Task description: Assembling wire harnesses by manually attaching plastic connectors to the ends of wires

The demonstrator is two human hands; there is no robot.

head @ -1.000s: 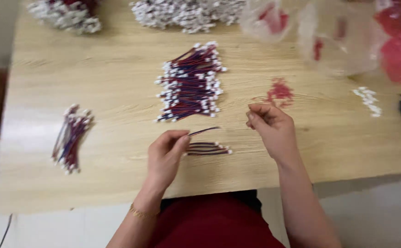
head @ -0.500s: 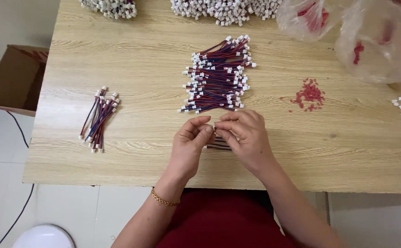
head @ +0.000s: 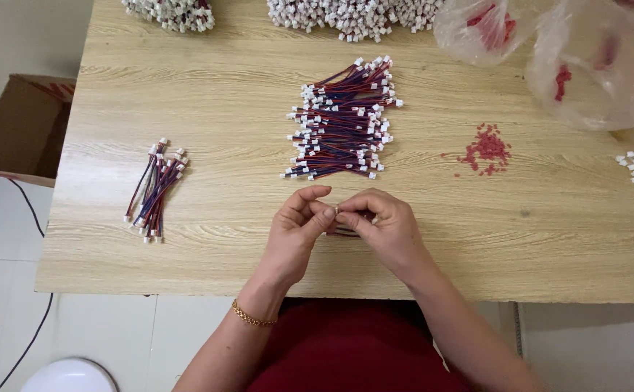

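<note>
Fingers (head: 329, 211) of left hand (head: 297, 236) and right hand (head: 386, 229) stay pinched together on one wire lead (head: 342, 231), as half a second ago; wire pile (head: 342, 123) beyond.

Hands meet at table's (head: 186, 94) near edge: left hand (head: 297, 234), right hand (head: 387, 231), fingertips touching over small wire piece (head: 343, 231). Behind them, large wire-harness pile (head: 342, 120). Small harness bundle (head: 155, 190) well to left. Loose terminal heap (head: 486, 149) right of pile; plastic bags (head: 556, 43) behind it. Cardboard box (head: 23, 129) on floor, left of table.
</note>
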